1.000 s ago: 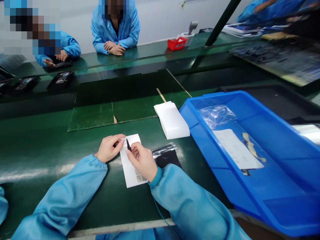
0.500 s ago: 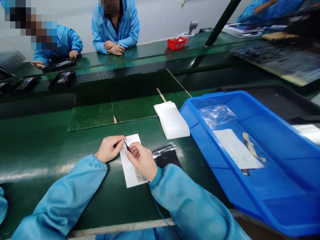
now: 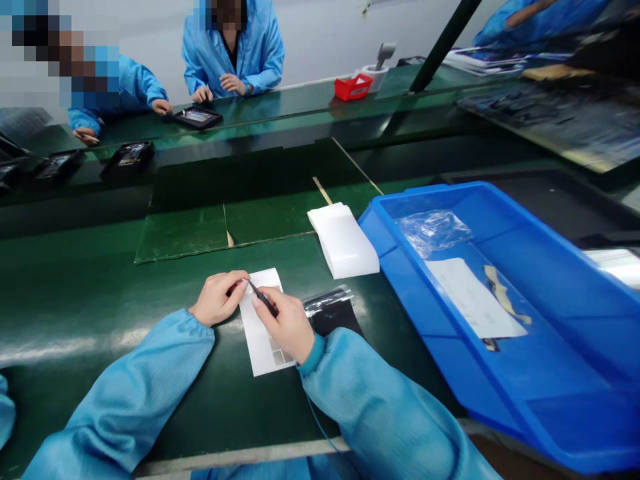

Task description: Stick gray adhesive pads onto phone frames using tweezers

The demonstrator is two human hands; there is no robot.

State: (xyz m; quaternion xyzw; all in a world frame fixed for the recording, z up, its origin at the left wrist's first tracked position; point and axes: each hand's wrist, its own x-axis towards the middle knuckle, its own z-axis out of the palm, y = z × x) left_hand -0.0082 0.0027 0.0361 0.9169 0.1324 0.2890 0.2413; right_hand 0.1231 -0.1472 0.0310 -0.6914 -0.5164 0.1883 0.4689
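Note:
My right hand (image 3: pixel 287 323) is closed around black tweezers (image 3: pixel 263 299), whose tips point up and left toward my left fingertips. My left hand (image 3: pixel 220 297) rests at the left edge of a white sheet (image 3: pixel 257 340), thumb and fingers drawn together; what they pinch, if anything, is too small to make out. Greyish rectangular pieces show on the sheet, partly hidden by my right hand. Beside my right wrist lies a black sheet (image 3: pixel 337 320) with a curled clear film (image 3: pixel 327 300) along its upper edge.
A stack of white sheets (image 3: pixel 345 240) lies beyond my hands. To the right stands a blue bin (image 3: pixel 500 413) holding a clear bag and papers. Across the bench, two people in blue sit by a black tray (image 3: pixel 197 117); a red box (image 3: pixel 353 87) stands farther right.
My right hand has shifted the tweezers slightly, and more of them shows. My left hand stays put. Across the bench, a black tray has moved right, and one person's folded hands have parted.

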